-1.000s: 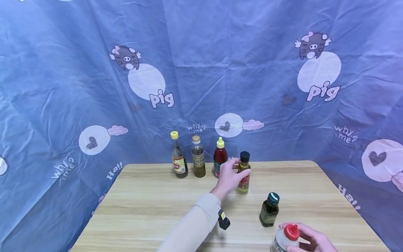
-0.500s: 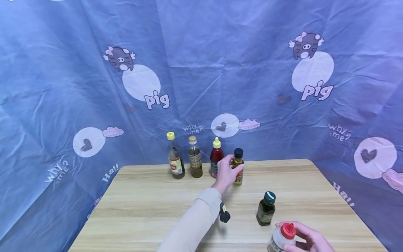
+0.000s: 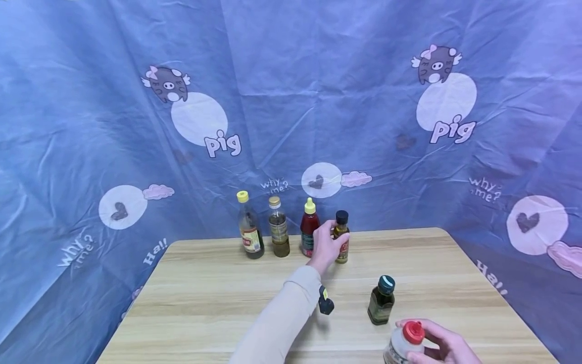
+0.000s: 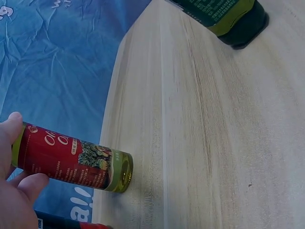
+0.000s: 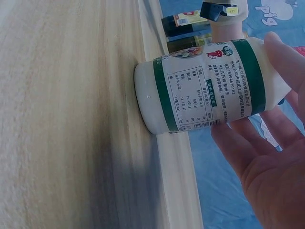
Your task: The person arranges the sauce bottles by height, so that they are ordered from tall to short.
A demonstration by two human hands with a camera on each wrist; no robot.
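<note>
My left hand (image 3: pixel 324 247) is clamped on the small olive-oil bottle (image 4: pixel 71 157), thumb and fingers pinching the upper body below the black cap (image 3: pixel 342 217). The bottle stands upright or nearly so near the middle of the head view, towards the back of the table (image 3: pixel 204 303); I cannot tell whether its base touches the wood. I judge it to be stiff, smooth glass, modest in weight, breakable if knocked and slippery if any oil has run down it. I would hold it round the label, where the walls are straight, rather than by the cap.

At the lower right of the head view, my right hand (image 3: pixel 447 344) grips the white squeeze bottle (image 5: pixel 209 88) around its shoulder, under the red nozzle cap (image 3: pixel 414 332). It looks like soft plastic, likely to give under pressure, so I favour a light hold around the broad body.

Further out, a green-capped square bottle (image 3: pixel 380 306) stands right of centre, between my hands. Just left of the olive oil is the red sauce bottle (image 3: pixel 309 225); left of that stand an amber bottle (image 3: pixel 279 227) and a yellow-capped dark bottle (image 3: pixel 251 235).
</note>
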